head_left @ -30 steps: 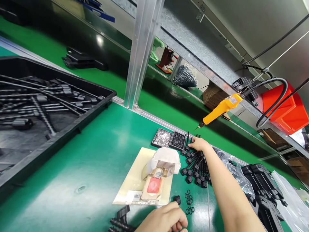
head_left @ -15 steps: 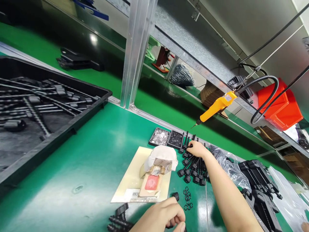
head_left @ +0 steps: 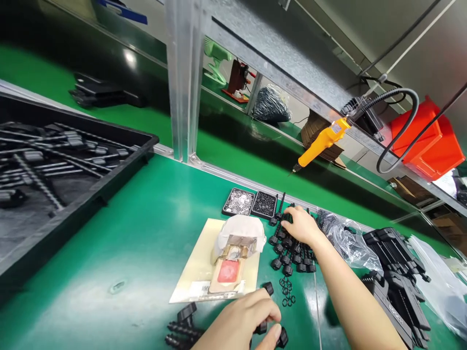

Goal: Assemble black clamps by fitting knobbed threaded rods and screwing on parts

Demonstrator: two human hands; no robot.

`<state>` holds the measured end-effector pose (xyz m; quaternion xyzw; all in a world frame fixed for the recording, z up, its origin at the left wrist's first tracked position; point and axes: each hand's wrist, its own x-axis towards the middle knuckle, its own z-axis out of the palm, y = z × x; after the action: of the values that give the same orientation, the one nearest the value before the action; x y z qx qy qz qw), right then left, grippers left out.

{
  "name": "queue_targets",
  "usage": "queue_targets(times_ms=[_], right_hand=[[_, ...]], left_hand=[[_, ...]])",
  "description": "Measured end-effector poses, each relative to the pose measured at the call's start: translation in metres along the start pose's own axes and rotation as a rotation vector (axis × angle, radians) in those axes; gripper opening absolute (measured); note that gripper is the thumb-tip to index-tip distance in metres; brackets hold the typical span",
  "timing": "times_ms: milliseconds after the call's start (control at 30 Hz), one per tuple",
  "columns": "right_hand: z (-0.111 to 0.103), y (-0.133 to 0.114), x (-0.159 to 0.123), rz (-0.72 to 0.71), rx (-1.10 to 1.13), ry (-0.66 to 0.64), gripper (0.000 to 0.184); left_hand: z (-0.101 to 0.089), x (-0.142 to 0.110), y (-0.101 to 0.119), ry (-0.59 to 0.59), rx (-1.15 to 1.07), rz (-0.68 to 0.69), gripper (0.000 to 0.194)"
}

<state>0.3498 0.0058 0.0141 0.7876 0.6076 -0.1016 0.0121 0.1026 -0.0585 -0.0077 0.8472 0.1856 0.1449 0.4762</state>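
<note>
My right hand (head_left: pixel 302 226) reaches over a cluster of black knob-headed rods (head_left: pixel 288 253), thumb and forefinger apart among the rods' far ends. Whether a rod is between them is hard to see. At the lower edge, my left hand (head_left: pixel 245 316) is curled round black knob-headed rods (head_left: pixel 282 336), their heads showing between thumb and fingers. Another black knob (head_left: pixel 268 288) sticks out beyond its knuckles. Small black rings (head_left: pixel 287 291) lie between the hands. A fixture with a pale cover and red pad (head_left: pixel 229 271) stands on a cream board (head_left: pixel 193 257) beside my left hand.
Two small trays hold clear washers (head_left: pixel 239 201) and black screws (head_left: pixel 265 204). A yellow electric screwdriver (head_left: pixel 321 146) hangs above. A large black bin (head_left: pixel 124 182) of rods stands left. Black tool bodies (head_left: pixel 397 291) and plastic bags (head_left: pixel 341 238) lie right. More rods (head_left: pixel 182 330) sit lower left.
My right hand has drawn slightly nearer over the cluster, and its thumb and forefinger have spread. My left hand stays low, with more black knobs showing by its thumb. The view has shifted slightly.
</note>
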Motion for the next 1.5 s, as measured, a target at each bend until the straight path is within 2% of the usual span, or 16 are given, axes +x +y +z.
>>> queue_targets(times_ms=[167,267,400,467,600,700,800,900,1033,1167,1333,1400,1500], right_hand=[[0.013,-0.012,0.011,-0.103,0.042,0.020,0.025],[0.016,-0.016,-0.002,-0.141,0.108,0.066,0.018],[0.015,-0.005,-0.052,-0.172,0.236,0.224,0.026],[0.021,0.007,-0.085,-0.154,0.309,0.286,0.028],[0.057,0.034,-0.148,-0.053,0.435,0.359,0.027],[0.087,0.043,-0.176,0.049,0.496,0.388,0.025],[0.104,0.042,-0.182,0.107,0.530,0.379,0.021],[0.110,0.035,-0.171,0.123,0.533,0.349,0.020],[0.110,0.027,-0.159,0.134,0.530,0.307,0.017],[0.098,0.025,-0.157,0.142,0.547,0.270,0.017],[0.066,0.016,-0.147,0.015,0.611,0.180,0.020],[0.058,0.010,-0.140,-0.054,0.649,0.115,0.020],[0.057,0.007,-0.130,-0.079,0.689,0.068,0.021]], left_hand=[[0.008,0.012,-0.009,-0.023,0.199,-0.014,0.023],[0.013,0.023,-0.008,-0.036,0.311,0.049,0.024],[0.017,0.040,-0.006,-0.032,0.392,0.079,0.028],[0.017,0.049,-0.007,-0.023,0.414,0.082,0.029],[0.016,0.061,-0.012,-0.044,0.434,0.089,0.030],[0.015,0.066,-0.017,-0.073,0.465,0.073,0.029],[0.014,0.070,-0.020,-0.100,0.519,0.049,0.027],[0.010,0.071,-0.020,-0.136,0.574,0.030,0.029],[0.005,0.062,-0.013,-0.208,0.618,0.012,0.039],[0.005,0.052,-0.008,-0.258,0.630,0.010,0.028],[0.003,0.046,-0.006,-0.138,0.595,0.064,0.023],[-0.003,0.042,-0.003,0.016,0.522,0.149,0.017],[-0.019,0.029,0.006,0.392,0.380,0.323,0.015]])
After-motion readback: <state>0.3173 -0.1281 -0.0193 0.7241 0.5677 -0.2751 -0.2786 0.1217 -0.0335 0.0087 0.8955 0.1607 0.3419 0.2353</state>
